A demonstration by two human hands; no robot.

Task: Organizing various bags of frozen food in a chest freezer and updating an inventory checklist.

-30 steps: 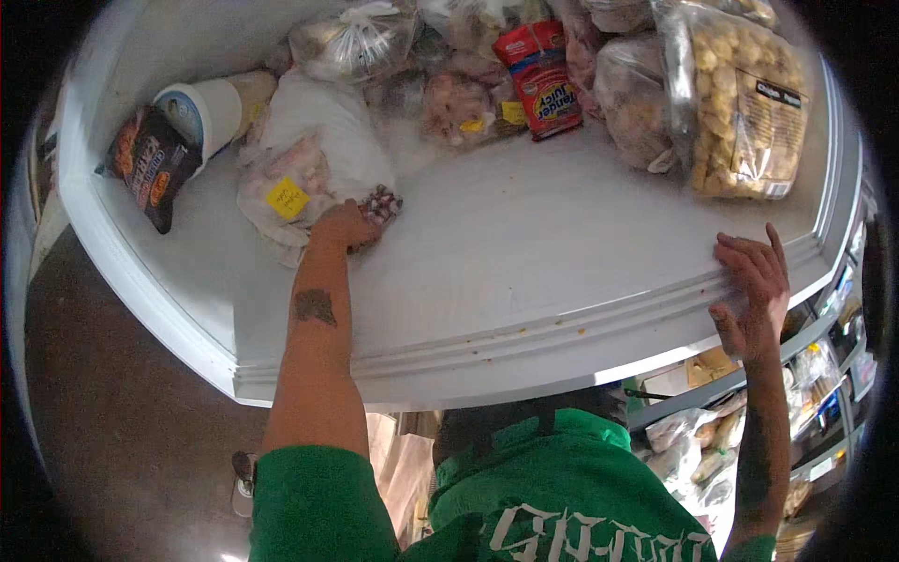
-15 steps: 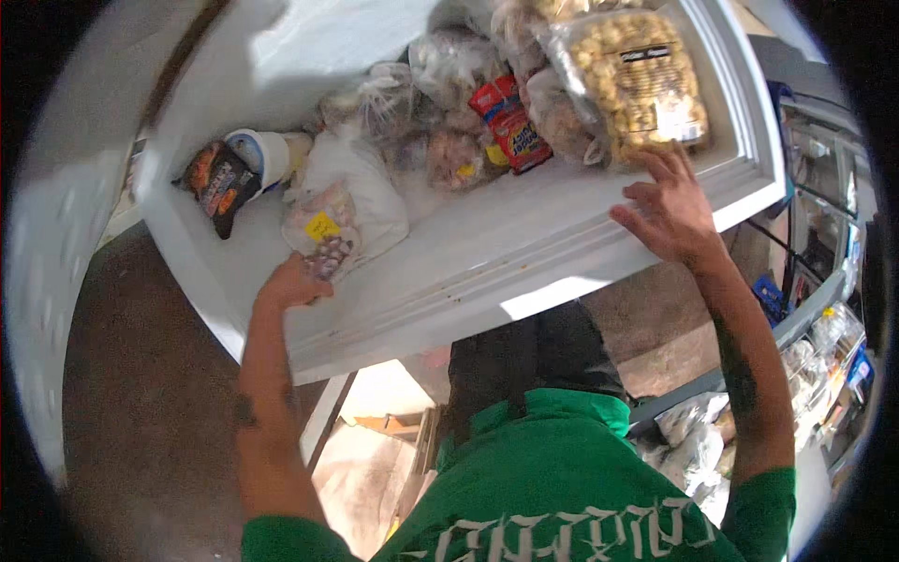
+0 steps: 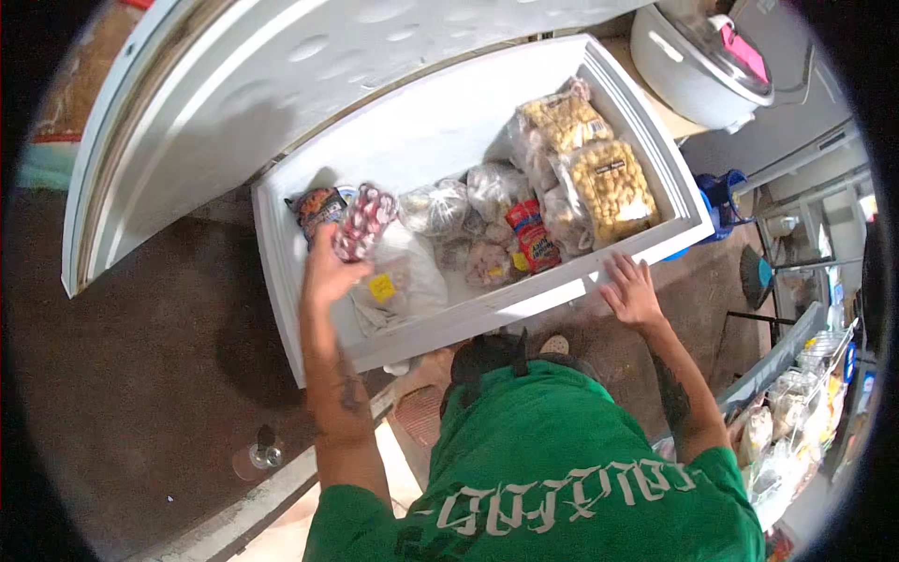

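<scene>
A mottled red-and-white pack (image 3: 367,220) is in the grasp of the left hand (image 3: 331,272), which grips it by its near left edge; the pack reaches up and to the right beyond the fingers, tilted, over the left end of a white chest freezer (image 3: 273,281). The pack is well apart from the right hand (image 3: 635,292), which holds nothing and spreads its fingers wide at the freezer's front rim; whether the fingertips touch the rim I cannot tell. Just left of the pack, and partly behind the left hand, is a dark printed bag (image 3: 316,212). Below and to the right of the pack lies a whitish bag (image 3: 421,286) with a yellow label (image 3: 381,287). Farther right come knotted clear bags (image 3: 435,208), a red package (image 3: 533,236) near the front wall, and two clear bags of pale round pieces at the right end, the nearer one (image 3: 613,190) just beside the end wall. The raised lid (image 3: 309,70) stands open behind the freezer. Past the right end sits a white lidded pot (image 3: 679,70) with a pink cloth (image 3: 744,53) on top.
</scene>
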